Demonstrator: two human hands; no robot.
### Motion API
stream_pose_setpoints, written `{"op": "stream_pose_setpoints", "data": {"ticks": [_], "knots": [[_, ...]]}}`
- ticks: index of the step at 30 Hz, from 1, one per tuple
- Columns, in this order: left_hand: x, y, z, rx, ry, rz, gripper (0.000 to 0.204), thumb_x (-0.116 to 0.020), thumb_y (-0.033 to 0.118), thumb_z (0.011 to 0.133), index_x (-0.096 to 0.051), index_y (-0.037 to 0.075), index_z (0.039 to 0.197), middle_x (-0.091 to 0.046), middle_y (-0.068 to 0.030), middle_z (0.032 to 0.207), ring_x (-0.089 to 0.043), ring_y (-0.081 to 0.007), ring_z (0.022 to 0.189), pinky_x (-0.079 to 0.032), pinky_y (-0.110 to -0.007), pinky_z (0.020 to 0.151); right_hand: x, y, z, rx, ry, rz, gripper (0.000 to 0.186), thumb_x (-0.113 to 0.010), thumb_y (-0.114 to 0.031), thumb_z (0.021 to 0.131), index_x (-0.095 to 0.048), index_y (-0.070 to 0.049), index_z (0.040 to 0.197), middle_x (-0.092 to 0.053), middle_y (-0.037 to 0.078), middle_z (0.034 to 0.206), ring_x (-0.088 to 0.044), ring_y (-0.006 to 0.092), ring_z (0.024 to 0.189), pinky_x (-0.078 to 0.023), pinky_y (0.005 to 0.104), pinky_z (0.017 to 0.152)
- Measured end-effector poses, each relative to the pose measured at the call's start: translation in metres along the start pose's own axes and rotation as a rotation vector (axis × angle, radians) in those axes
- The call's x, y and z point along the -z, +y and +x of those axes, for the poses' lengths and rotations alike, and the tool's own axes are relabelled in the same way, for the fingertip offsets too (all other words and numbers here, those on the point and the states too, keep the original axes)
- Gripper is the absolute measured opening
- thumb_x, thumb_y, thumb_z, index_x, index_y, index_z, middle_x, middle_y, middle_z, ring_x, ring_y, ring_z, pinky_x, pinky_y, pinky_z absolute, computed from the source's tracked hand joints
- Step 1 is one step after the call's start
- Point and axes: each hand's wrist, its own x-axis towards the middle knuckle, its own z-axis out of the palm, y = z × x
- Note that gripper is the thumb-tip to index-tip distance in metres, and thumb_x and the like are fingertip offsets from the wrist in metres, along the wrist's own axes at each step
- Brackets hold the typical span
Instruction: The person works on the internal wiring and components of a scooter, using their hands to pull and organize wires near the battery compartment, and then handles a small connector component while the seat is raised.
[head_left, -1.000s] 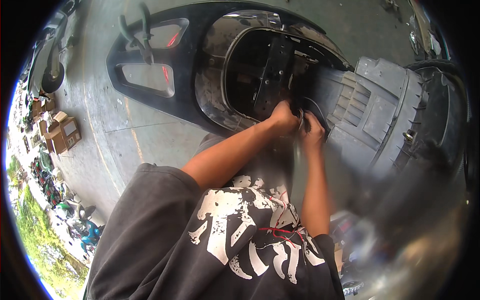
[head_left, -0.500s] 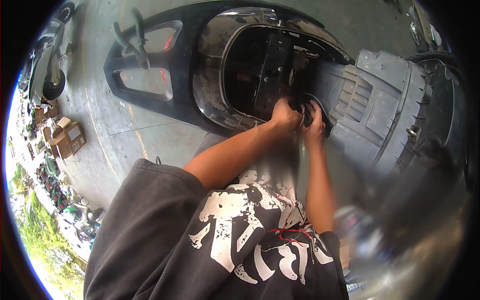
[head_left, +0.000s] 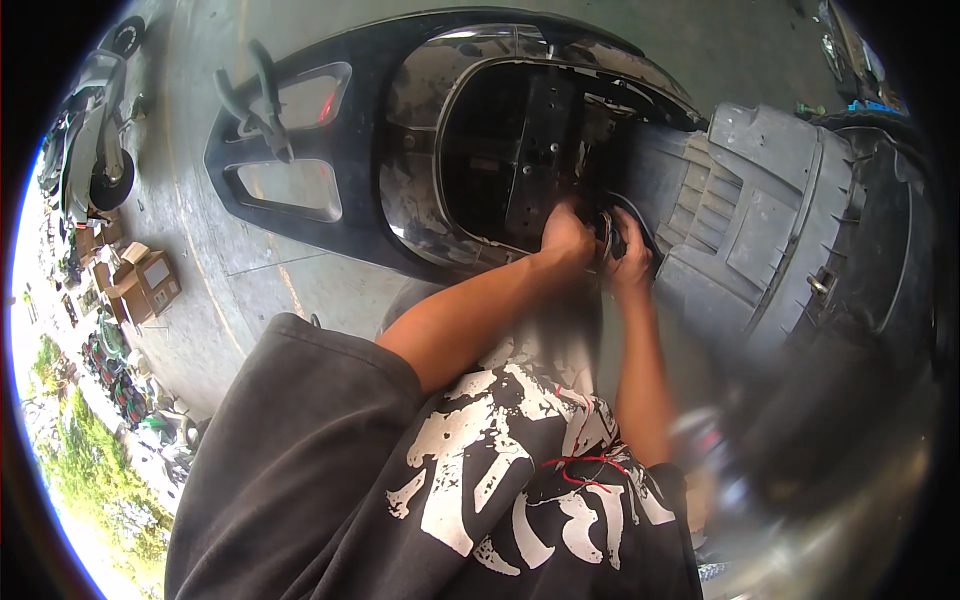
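Note:
Both my hands are at the near front edge of the opening in a scooter's dark body [head_left: 410,150]. My left hand [head_left: 568,238] is closed, knuckles up, its fingertips hidden inside the opening. Just beside it, my right hand [head_left: 630,250] curls its thumb and fingers round a thin dark cable-like piece [head_left: 606,232], whose exact kind does not show. Inside the opening lies a black metal plate [head_left: 540,150] with holes. Green-handled pliers [head_left: 262,108] rest on the black rear rack [head_left: 225,180].
A grey ribbed plastic underseat panel [head_left: 740,200] stands right of my hands. Red thin wire [head_left: 585,462] lies across my shirt. At left are an open cardboard box [head_left: 145,285], another scooter [head_left: 98,150] and a row of loose parts. A blurred dark shape [head_left: 840,400] fills the lower right.
The view has shifted slightly, so the scooter and pliers sit a little lower. My hands stay at the same spot, with the left fingers slightly deeper in the opening.

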Motion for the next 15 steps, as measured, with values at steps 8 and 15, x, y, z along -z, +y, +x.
{"op": "stream_pose_setpoints", "data": {"ticks": [8, 15], "knots": [[-0.012, -0.026, 0.019, -0.002, -0.027, -0.195, 0.038, -0.054, -0.009, 0.082, -0.057, 0.000, 0.118, -0.066, -0.0153, 0.106, -0.067, -0.0249, 0.086, -0.055, -0.030, 0.075, 0.000, -0.003, 0.002, 0.001, -0.029, 0.016, 0.065, -0.071, -0.031, 0.082, -0.045, 0.002, 0.132, -0.060, 0.022, 0.122, -0.058, 0.0336, 0.116, -0.046, 0.0380, 0.097], [0.005, 0.023, -0.014, 0.020, 0.014, -0.041, 0.041, -0.053, -0.005, 0.078, -0.058, 0.002, 0.119, -0.066, -0.0176, 0.107, -0.065, -0.0272, 0.098, -0.052, -0.033, 0.084, 0.000, -0.003, 0.002, 0.009, -0.032, 0.013, 0.073, -0.072, -0.041, 0.080, -0.044, 0.002, 0.133, -0.059, 0.022, 0.123, -0.058, 0.0336, 0.116, -0.045, 0.0382, 0.098]]}}
